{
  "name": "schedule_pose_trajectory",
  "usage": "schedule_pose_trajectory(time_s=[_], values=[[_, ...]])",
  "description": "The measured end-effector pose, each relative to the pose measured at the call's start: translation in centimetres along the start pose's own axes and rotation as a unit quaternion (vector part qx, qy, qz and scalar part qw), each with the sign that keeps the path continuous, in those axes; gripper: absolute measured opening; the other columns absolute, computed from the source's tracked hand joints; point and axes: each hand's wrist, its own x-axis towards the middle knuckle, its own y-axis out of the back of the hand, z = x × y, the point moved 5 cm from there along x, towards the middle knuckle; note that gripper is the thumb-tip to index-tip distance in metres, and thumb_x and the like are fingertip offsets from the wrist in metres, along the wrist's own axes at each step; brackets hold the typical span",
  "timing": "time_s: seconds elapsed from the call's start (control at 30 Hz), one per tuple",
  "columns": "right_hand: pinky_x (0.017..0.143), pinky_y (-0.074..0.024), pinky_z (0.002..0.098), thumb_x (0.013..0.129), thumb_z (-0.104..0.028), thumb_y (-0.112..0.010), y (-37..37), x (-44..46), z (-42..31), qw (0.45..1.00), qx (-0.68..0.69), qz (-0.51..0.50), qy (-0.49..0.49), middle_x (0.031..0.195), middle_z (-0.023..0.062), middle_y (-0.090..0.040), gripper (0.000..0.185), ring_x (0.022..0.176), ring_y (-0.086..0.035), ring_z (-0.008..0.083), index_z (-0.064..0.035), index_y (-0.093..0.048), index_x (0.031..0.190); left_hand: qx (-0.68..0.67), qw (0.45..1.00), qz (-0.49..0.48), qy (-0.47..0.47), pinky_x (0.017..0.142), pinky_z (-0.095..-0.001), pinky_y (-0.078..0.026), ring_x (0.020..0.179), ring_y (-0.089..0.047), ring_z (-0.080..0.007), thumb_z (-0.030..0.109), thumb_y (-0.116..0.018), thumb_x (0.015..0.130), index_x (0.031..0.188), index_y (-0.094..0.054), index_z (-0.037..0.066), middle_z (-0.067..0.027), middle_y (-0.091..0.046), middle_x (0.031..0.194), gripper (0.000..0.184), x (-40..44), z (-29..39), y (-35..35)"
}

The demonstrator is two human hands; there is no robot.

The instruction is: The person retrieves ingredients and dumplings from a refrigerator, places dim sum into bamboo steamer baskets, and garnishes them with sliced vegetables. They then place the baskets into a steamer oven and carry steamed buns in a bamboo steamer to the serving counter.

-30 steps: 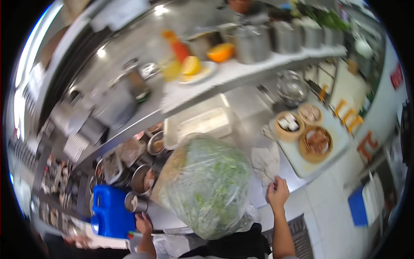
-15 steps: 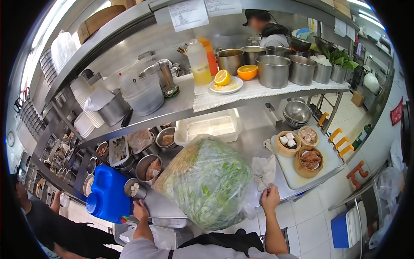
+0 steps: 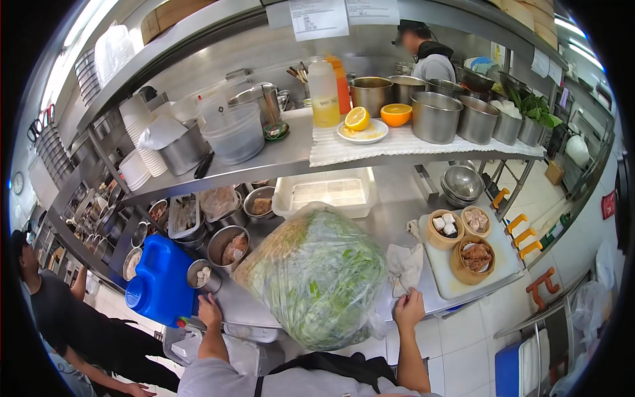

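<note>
A large clear plastic bag of leafy greens [image 3: 317, 278] bulges over the front of the steel counter, between my hands. My left hand [image 3: 210, 311] rests at the counter's front edge with its fingers stretched out, holding nothing. It is just below a small steel pot of white pieces [image 3: 210, 283] and right of a blue jug [image 3: 159, 281]. On the other side of the bag, my right hand [image 3: 409, 309] is at the edge with curled fingers, against the lower corner of a crumpled white cloth [image 3: 405, 264]. Whatever those fingers grip is hidden.
A white cutting board [image 3: 456, 288] holds bamboo steamers [image 3: 471, 261] at right. Behind the bag sits a white plastic tray [image 3: 281, 198]. A shelf [image 3: 278, 159] with pots, bottles and a plate of cut orange crosses above. Co-workers [image 3: 73, 317] stand at left and beyond the shelf.
The view has shifted, so the shelf items sit further right and lower. Both hands stay near the counter edge. At left, another person's arm and hand have come into view.
</note>
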Motion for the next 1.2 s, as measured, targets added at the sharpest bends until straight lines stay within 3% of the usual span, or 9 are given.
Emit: schedule_pose_trajectory(time_s=[0.27,0.47,0.53,0.67,0.9,0.97,1.03,1.13,1.2], values=[[0.062,-0.0458,0.0431,0.078,-0.011,-0.062,0.2,0.2,-0.3,1.000,-0.005,0.006,-0.005,0.082,0.0088,-0.058,0.033,0.071,-0.060,0.0301,-0.0072,-0.062,0.111,-0.002,1.000,-0.011,0.015,0.070,-0.0532,-0.048,0.084,-0.064,-0.0429,0.044,-0.047,0.098,0.105,-0.048,0.006,-0.0211,-0.066,0.093,0.039,0.3,-0.4,-0.4],[0.073,-0.0507,0.0492,0.074,-0.013,-0.067,-0.8,4.1,0.2,0.990,-0.022,-0.112,-0.078,0.106,0.0158,-0.055,0.045,0.083,-0.061,0.0394,-0.0107,-0.058,0.118,0.001,0.999,-0.038,0.026,0.072,-0.0539,-0.048,0.084,-0.064,-0.0426,0.046,-0.048,0.097,0.109,-0.049,0.006,-0.0217,-0.066,0.093,0.041,0.4,-0.5,-0.4],[0.083,-0.0497,0.0484,0.070,-0.014,-0.071,0.3,6.5,-3.5,0.988,-0.092,-0.120,0.037,0.110,0.0148,-0.054,0.048,0.097,-0.059,0.0379,-0.0156,-0.059,0.117,0.003,0.999,-0.040,0.026,0.072,-0.0538,-0.048,0.084,-0.064,-0.0426,0.046,-0.048,0.097,0.109,-0.049,0.006,-0.0215,-0.067,0.093,0.042,0.4,-0.3,-0.1],[0.083,-0.0507,0.0482,0.070,-0.015,-0.072,-4.3,9.3,-2.8,0.956,-0.108,-0.269,0.055,0.112,0.0153,-0.056,0.043,0.098,-0.060,0.0387,-0.0157,-0.061,0.112,-0.022,0.999,-0.028,0.026,0.072,-0.0531,-0.048,0.084,-0.064,-0.0426,0.047,-0.048,0.097,0.109,-0.052,0.007,-0.0211,-0.067,0.093,0.042,0.3,-0.3,0.0],[0.085,-0.0512,0.0467,0.073,-0.019,-0.072,-7.3,9.8,-0.9,0.942,-0.067,-0.309,0.114,0.110,0.0216,-0.063,0.034,0.099,-0.062,0.0379,-0.0022,-0.067,0.103,-0.038,0.993,-0.089,0.073,0.073,-0.0524,-0.047,0.087,-0.065,-0.0424,0.049,-0.046,0.096,0.108,-0.054,0.009,-0.0207,-0.068,0.095,0.043,0.2,-0.1,0.6],[0.092,-0.0480,0.0455,0.074,-0.018,-0.071,-6.8,10.5,-1.6,0.882,-0.056,-0.431,0.183,0.117,0.0252,-0.061,0.049,0.106,-0.059,0.0394,0.0016,-0.063,0.118,-0.046,0.994,-0.051,0.081,0.071,-0.0524,-0.048,0.083,-0.065,-0.0420,0.047,-0.047,0.097,0.103,-0.055,0.009,-0.0201,-0.068,0.091,0.039,0.2,-0.4,0.4],[0.098,-0.0443,0.0448,0.075,-0.018,-0.069,-4.4,11.5,-2.6,0.868,0.009,-0.488,0.096,0.124,0.0269,-0.058,0.059,0.111,-0.057,0.0391,-0.0007,-0.056,0.130,-0.048,0.994,-0.030,0.089,0.070,-0.0521,-0.048,0.081,-0.065,-0.0415,0.045,-0.048,0.097,0.101,-0.055,0.009,-0.0196,-0.068,0.089,0.037,-0.4,-1.6,-0.3],[0.085,-0.0510,0.0395,0.079,-0.013,-0.068,-3.2,14.8,-4.1,0.880,-0.036,-0.410,0.237,0.121,0.0207,-0.063,0.059,0.100,-0.064,0.0322,0.0023,-0.051,0.133,-0.077,0.995,0.015,0.054,0.067,-0.0511,-0.049,0.078,-0.065,-0.0401,0.042,-0.051,0.096,0.098,-0.056,0.009,-0.0180,-0.068,0.086,0.033,0.2,-1.1,-0.3],[0.082,-0.0513,0.0364,0.081,-0.010,-0.067,0.8,16.0,-11.3,0.887,0.036,-0.420,0.189,0.119,0.0194,-0.063,0.055,0.097,-0.064,0.0280,0.0018,-0.052,0.132,-0.071,0.996,0.002,0.051,0.065,-0.0504,-0.049,0.075,-0.065,-0.0393,0.040,-0.053,0.096,0.098,-0.056,0.009,-0.0169,-0.068,0.084,0.031,0.1,-1.3,-0.6]])
